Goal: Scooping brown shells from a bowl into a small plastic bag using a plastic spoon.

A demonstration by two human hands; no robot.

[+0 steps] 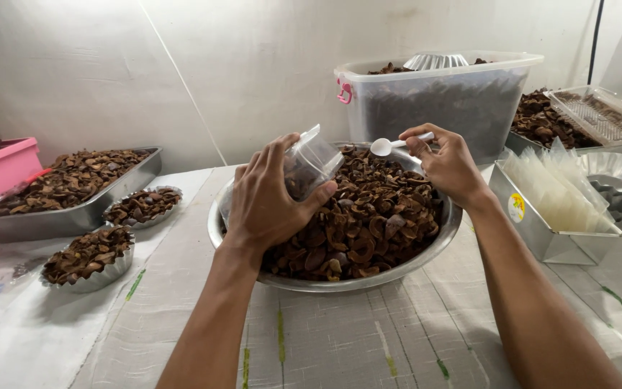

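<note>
Left hand [271, 198] gripping clear plastic bag [309, 162], right hand [448, 166] pinching white spoon [390, 146] — both over steel bowl [368, 277] of brown shells [368, 223].

Clear plastic pouch [309, 164] tilted, mouth open twd small white plastic spoon [391, 145], both above bowl of brown dried pieces [368, 216].

Left hand [271, 198] raised, fingers curled in a grasp, right hand [446, 162] pinching, both forearms outstretched

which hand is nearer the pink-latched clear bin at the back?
Right. The right hand, holding a white spoon, is just in front of the bin; the left hand, gripping a clear bag, is farther left.
</note>
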